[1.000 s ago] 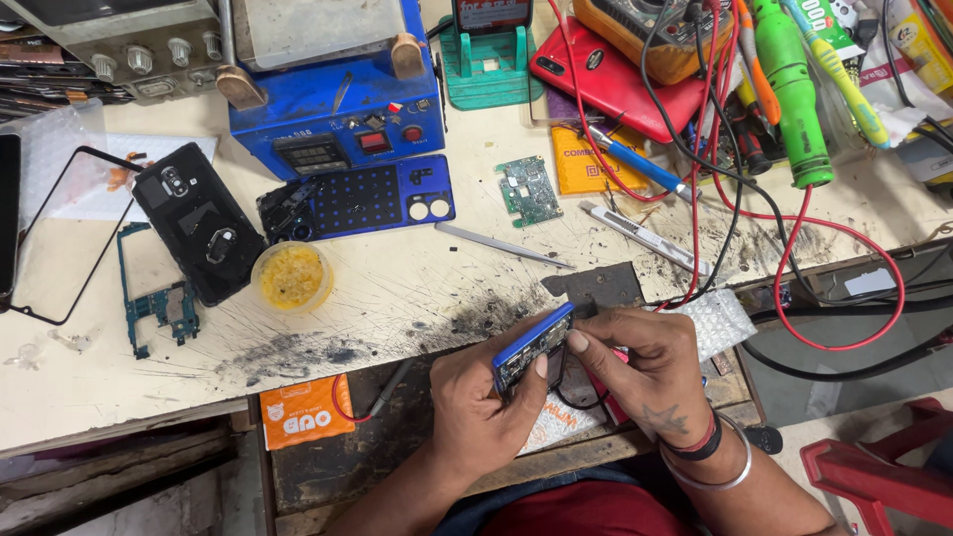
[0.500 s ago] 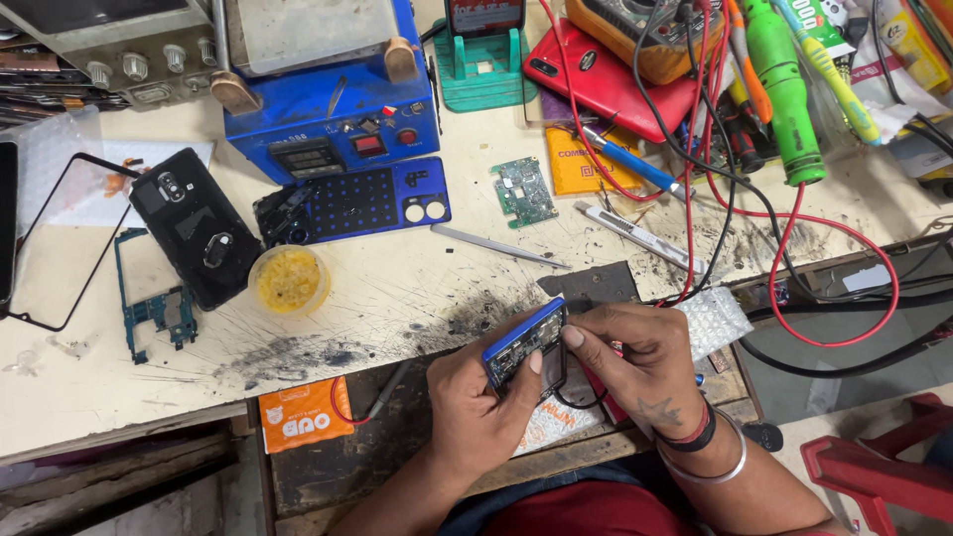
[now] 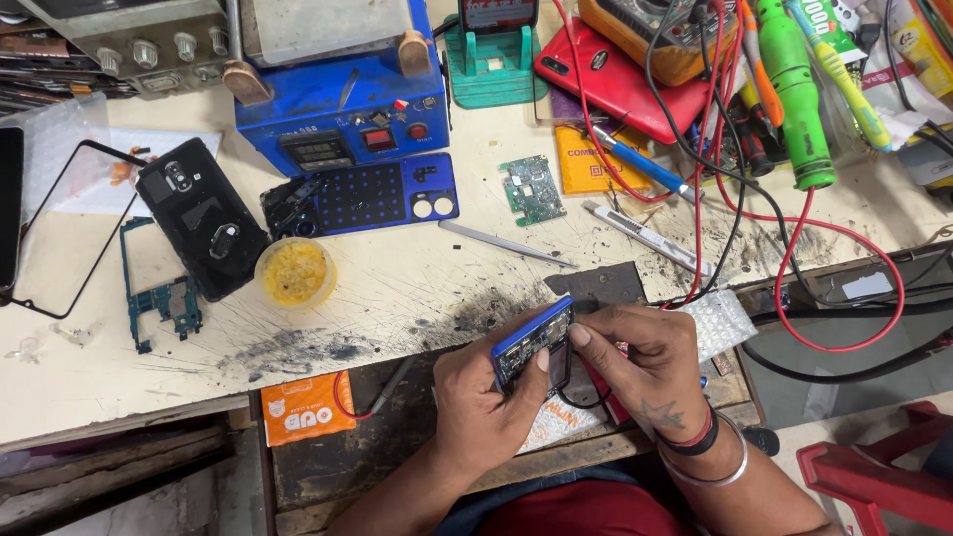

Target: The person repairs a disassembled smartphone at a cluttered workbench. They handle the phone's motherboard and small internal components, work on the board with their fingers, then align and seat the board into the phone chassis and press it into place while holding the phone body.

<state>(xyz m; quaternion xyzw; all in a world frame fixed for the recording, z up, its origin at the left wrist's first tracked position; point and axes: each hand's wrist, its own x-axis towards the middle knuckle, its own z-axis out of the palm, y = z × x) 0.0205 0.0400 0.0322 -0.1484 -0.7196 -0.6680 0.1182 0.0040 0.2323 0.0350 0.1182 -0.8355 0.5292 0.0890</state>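
My left hand (image 3: 484, 402) grips a small blue phone frame (image 3: 531, 340) with its circuit side up, held tilted over the near edge of the workbench (image 3: 397, 288). My right hand (image 3: 635, 367) rests against the frame's right side, with its fingertips pinched on the upper edge. A dark flat part hangs below the frame between both hands. Red and black wires run under my right hand.
On the bench lie a black phone back (image 3: 202, 218), a blue phone back cover (image 3: 382, 194), a yellow paste tub (image 3: 295, 272), a green circuit board (image 3: 532, 189), metal tweezers (image 3: 506, 243), a blue heating station (image 3: 333, 99), a red phone (image 3: 615, 74) and tangled leads (image 3: 794, 258).
Both hands with the blue frame have shifted slightly left and up; the frame is tilted a little more. Nothing on the bench has moved.
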